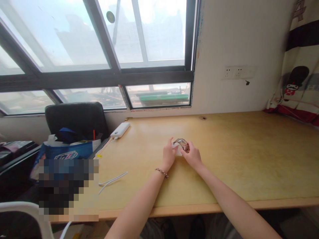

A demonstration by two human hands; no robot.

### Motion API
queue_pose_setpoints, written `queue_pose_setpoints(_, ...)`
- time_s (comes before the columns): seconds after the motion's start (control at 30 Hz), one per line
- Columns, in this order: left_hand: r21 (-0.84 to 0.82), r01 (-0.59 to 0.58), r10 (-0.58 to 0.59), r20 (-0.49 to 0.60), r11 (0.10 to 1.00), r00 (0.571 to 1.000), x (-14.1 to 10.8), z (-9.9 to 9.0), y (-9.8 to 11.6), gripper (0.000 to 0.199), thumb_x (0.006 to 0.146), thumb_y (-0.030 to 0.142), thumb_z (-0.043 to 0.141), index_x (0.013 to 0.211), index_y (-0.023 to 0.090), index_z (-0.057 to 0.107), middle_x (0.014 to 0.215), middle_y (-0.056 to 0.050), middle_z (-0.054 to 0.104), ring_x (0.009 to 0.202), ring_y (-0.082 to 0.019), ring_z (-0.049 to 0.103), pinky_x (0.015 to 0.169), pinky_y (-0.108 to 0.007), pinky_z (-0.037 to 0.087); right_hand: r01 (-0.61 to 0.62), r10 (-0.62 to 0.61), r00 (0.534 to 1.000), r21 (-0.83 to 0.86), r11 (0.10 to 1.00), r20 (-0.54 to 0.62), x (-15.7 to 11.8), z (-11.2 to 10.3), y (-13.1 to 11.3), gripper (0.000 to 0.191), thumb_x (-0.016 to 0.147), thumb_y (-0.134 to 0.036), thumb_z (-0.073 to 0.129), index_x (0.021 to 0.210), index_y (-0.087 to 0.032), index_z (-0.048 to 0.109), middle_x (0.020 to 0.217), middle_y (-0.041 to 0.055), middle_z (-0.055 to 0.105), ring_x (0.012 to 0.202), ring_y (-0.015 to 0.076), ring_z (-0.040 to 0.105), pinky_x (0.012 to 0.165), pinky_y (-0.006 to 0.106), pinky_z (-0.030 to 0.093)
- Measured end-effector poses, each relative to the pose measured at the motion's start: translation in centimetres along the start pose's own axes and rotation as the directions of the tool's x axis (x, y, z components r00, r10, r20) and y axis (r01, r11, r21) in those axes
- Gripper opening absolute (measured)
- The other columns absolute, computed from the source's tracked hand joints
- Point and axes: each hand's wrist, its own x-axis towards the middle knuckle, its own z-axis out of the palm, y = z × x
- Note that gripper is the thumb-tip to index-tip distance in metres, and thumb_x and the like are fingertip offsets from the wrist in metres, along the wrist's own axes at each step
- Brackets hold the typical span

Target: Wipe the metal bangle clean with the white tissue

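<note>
A small rounded, shiny thing (182,142), brown with silvery glints and a dark patterned rim, is between my two hands above the wooden desk. My right hand (193,156) is closed around its right side, with the thumb across the near face. My left hand (169,155) is at its left, pressing a white piece of tissue or cloth (178,151) against it. One left finger points up, apart from the others. A beaded bracelet (161,173) circles my left wrist. My fingers partly hide the shiny thing, and its exact kind is unclear.
A white power bank (120,130) lies on the desk (249,156) at the back left, with a white cable (113,178) running nearby. Left of the desk, a blue bag (71,151) rests by a black chair (77,118). A patterned curtain (302,73) hangs at right.
</note>
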Motion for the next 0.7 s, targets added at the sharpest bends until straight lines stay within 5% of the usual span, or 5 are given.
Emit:
queue_pose_setpoints(0.17, 0.004, -0.118, 0.117, 0.08, 0.993, 0.99, -0.1, -0.6, -0.2, 0.044, 0.07, 0.016, 0.054, 0.112, 0.024, 0.052, 0.099, -0.007, 0.062, 0.083, -0.021, 0.056, 0.079, -0.031, 0.039, 0.066, -0.064, 0.996, -0.025, 0.998, 0.056, 0.1, -0.4, 0.3, 0.023, 0.073, -0.033, 0.048, 0.092, -0.019, 0.046, 0.069, 0.0017, 0.059, 0.061, 0.0156, 0.056, 0.054, 0.022, 0.037)
queue_pose_setpoints(0.37, -0.115, -0.188, 0.2, 0.098, 0.975, 0.975, -0.4, -0.9, 1.2, 0.029, 0.074, 0.025, 0.052, 0.102, 0.022, 0.06, 0.101, -0.007, 0.061, 0.095, -0.022, 0.052, 0.09, -0.032, 0.033, 0.017, -0.03, 0.999, 0.309, 0.951, 0.036, 0.9, -0.4, 1.2, 0.031, 0.071, -0.019, 0.04, 0.101, -0.02, 0.041, 0.091, 0.0039, 0.058, 0.072, 0.0145, 0.057, 0.054, 0.022, 0.045)
queue_pose_setpoints(0.53, -0.299, 0.038, -0.03, 0.031, 0.954, 0.999, -0.2, 0.3, 1.5, 0.032, 0.077, 0.041, 0.046, 0.083, 0.016, 0.065, 0.08, -0.004, 0.065, 0.078, -0.019, 0.056, 0.073, -0.028, 0.041, 0.054, -0.05, 0.999, 0.451, 0.891, -0.02, 1.1, -0.3, 1.2, 0.041, 0.062, -0.007, 0.036, 0.101, -0.02, 0.04, 0.093, 0.0033, 0.057, 0.076, 0.0132, 0.056, 0.057, 0.022, 0.049)
queue_pose_setpoints(0.7, -0.599, 0.359, -0.248, 0.262, 0.716, 0.933, -0.1, 1.8, 0.9, 0.026, 0.071, 0.039, 0.055, 0.078, 0.015, 0.061, 0.077, -0.004, 0.064, 0.071, -0.016, 0.058, 0.065, -0.026, 0.044, 0.124, -0.109, 0.992, 0.527, 0.841, -0.059, 0.7, -0.4, 0.7, 0.038, 0.067, -0.008, 0.037, 0.102, -0.021, 0.041, 0.102, 0.0043, 0.056, 0.083, 0.0147, 0.056, 0.064, 0.026, 0.049)
